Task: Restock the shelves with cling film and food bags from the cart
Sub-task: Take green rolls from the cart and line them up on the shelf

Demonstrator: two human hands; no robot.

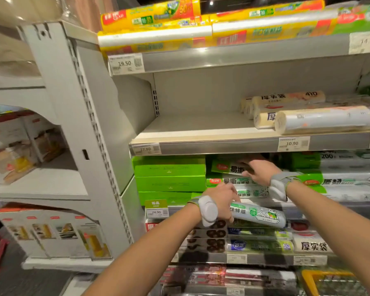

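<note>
Head view, third shelf down.

- Noted left hand (219,198) clenched round the near end of a grey-white cling film roll (261,216). Roll level, free end toward 3 o'clock, held in the air just in front of the stacked rolls (229,181) and not yet resting on them.
- Noted right hand (255,170) at 1 o'clock of the left, reached in under the shelf lip (212,147), fingers (245,162) laid over the topmost roll of the stack. Could not tell whether pinching that roll or only pressing on it.
- Logged green boxes (169,176) at 9 o'clock of the stack, close against it.
- Saw little headroom between the stack top and the shelf lip at 12 o'clock.

Judged step in hand: seating the held roll with its like.

Judged good practice for this step:
- Kept as aim a level roll, parallel to the rolls already lying there, label to the front.
- Preferred steadying the stack with the right hand first, then sliding the new roll in lengthwise toward 12 o'clock rather than dropping it from above.
- Flagged rolling as the main risk: round bodies on round bodies, liable to run off toward 6 o'clock unless nested in a groove between two lower rolls.
- Advised loosening the left grip only after the roll sat without rocking.
</note>
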